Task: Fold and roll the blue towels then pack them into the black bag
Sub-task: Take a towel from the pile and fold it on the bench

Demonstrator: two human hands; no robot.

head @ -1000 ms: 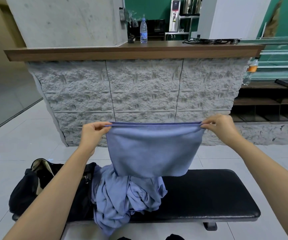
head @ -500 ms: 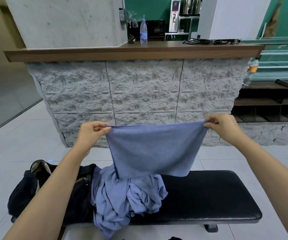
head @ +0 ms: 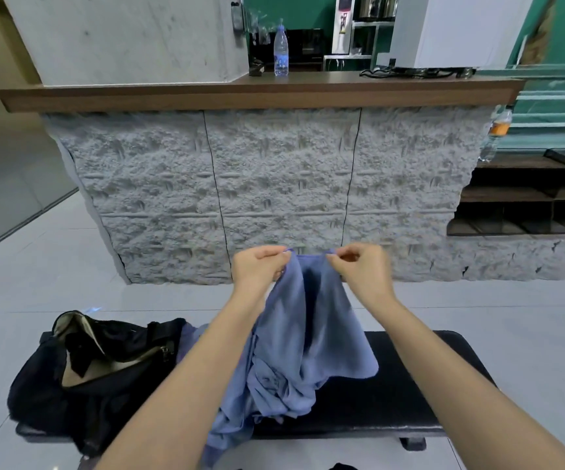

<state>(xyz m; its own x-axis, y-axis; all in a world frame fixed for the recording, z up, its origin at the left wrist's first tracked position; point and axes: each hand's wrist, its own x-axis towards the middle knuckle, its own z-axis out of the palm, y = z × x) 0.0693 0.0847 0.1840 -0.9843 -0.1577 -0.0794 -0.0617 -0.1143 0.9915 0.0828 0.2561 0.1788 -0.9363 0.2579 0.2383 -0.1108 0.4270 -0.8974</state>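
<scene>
A blue towel (head: 311,320) hangs in the air above the bench, folded in on itself with a dark crease down its middle. My left hand (head: 260,266) pinches its top left corner and my right hand (head: 359,269) pinches its top right corner; the two hands are close together, a small gap apart. Below it a crumpled heap of blue towels (head: 267,391) lies on the black bench (head: 420,378) and spills over its front edge. The black bag (head: 81,364) sits open on the bench's left end, its pale lining showing.
A stone-faced counter with a wooden top (head: 257,93) stands across the tiled floor behind the bench. A water bottle (head: 281,52) is on the counter. Dark wooden shelves (head: 529,205) are at the right. The bench's right half is bare padding.
My hands have come together from wide apart, bringing the towel's two top corners near each other, so the flat stretched towel now hangs doubled in folds.
</scene>
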